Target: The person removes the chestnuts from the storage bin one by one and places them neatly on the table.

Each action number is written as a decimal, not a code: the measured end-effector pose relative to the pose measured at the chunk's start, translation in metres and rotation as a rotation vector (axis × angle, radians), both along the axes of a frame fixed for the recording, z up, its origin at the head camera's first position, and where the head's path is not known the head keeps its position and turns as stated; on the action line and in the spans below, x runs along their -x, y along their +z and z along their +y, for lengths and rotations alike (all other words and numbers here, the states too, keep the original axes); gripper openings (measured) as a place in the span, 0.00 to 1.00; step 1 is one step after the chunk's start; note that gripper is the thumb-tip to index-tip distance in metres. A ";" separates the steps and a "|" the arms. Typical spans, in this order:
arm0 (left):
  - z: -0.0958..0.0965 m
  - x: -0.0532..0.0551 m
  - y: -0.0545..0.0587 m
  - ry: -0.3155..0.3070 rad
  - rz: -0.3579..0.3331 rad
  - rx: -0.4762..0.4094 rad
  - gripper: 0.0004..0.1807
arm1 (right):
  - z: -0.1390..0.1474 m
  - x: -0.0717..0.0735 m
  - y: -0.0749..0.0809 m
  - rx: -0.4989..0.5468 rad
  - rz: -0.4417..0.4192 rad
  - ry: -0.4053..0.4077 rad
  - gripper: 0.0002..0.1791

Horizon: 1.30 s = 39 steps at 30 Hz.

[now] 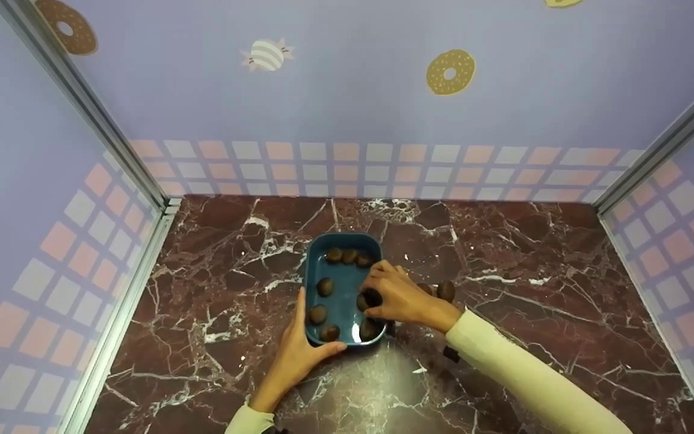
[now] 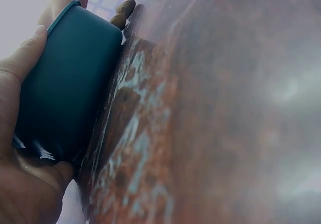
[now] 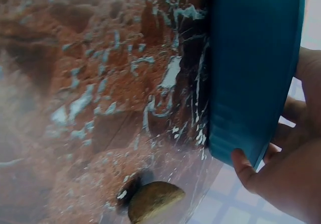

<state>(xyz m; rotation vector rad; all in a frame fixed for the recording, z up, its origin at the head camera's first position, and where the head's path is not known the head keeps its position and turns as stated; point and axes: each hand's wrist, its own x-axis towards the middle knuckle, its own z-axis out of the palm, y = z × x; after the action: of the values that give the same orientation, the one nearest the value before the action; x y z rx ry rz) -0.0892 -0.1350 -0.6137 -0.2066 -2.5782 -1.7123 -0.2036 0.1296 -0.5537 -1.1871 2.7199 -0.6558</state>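
A teal rectangular bin [image 1: 347, 289] with rounded corners stands on the marble-look table. Inside lie several brown, rounded kiwis: a row of three [image 1: 349, 257] at the far end, others by the left side and near corners. My left hand [image 1: 297, 349] holds the bin's near left corner, thumb at the near rim, fingers along the left wall; the left wrist view shows this hand [image 2: 25, 184] against the bin's outside [image 2: 75, 68]. Over the right side of the bin, my right hand [image 1: 398, 295] pinches a kiwi [image 1: 364, 301] between thumb and fingers. Its fingertips are partly hidden.
Two kiwis [image 1: 446, 291] lie on the table just right of the bin, one partly behind my right hand; the right wrist view shows a kiwi [image 3: 155, 201] on the table. Patterned panels [image 1: 353, 172] with metal edge strips [image 1: 115, 307] enclose the table at the back and sides.
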 end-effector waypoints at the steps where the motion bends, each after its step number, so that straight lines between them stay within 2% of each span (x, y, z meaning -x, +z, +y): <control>1: 0.000 0.000 0.000 0.001 0.002 0.000 0.79 | -0.001 0.000 0.001 -0.012 0.004 -0.004 0.23; 8: 0.001 0.000 -0.002 0.012 0.003 0.006 0.79 | -0.010 0.000 0.001 -0.083 0.043 -0.042 0.20; 16: 0.001 0.000 -0.003 0.021 0.014 0.016 0.79 | -0.017 -0.004 -0.003 -0.097 0.149 -0.071 0.16; 21: 0.000 0.000 -0.003 0.020 0.015 0.021 0.79 | -0.015 -0.009 -0.001 -0.012 0.162 -0.091 0.16; 29: 0.000 0.001 -0.002 0.013 -0.014 0.000 0.79 | -0.003 -0.015 0.018 0.149 0.110 -0.149 0.20; 39: 0.000 0.000 -0.001 0.007 -0.016 -0.005 0.79 | 0.016 -0.020 0.028 0.232 0.116 -0.176 0.22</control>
<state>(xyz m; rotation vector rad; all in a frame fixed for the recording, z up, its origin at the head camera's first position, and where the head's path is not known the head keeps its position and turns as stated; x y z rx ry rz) -0.0895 -0.1352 -0.6146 -0.1836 -2.5823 -1.7257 -0.1835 0.1453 -0.5261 -1.0663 2.9345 -0.9779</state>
